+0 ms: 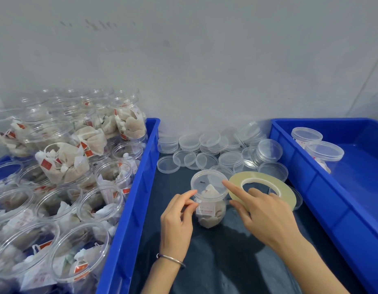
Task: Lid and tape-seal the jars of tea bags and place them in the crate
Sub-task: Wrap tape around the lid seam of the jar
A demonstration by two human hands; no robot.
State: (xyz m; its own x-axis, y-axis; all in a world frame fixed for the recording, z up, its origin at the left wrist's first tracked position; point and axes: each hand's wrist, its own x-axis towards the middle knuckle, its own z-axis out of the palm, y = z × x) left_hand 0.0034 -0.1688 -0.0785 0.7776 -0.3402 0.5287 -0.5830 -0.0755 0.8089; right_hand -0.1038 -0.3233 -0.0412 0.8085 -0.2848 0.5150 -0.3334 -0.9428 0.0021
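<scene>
Dark mat (215,251), lidded jar (209,196) between left hand (176,219), right hand (266,211)

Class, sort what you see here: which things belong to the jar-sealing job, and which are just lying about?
Belong to the job:
lidded jar, gripped by the left hand
tape roll, held by the right hand
spare lids
open jars
right crate

Just lying about:
dark mat
wall
</scene>
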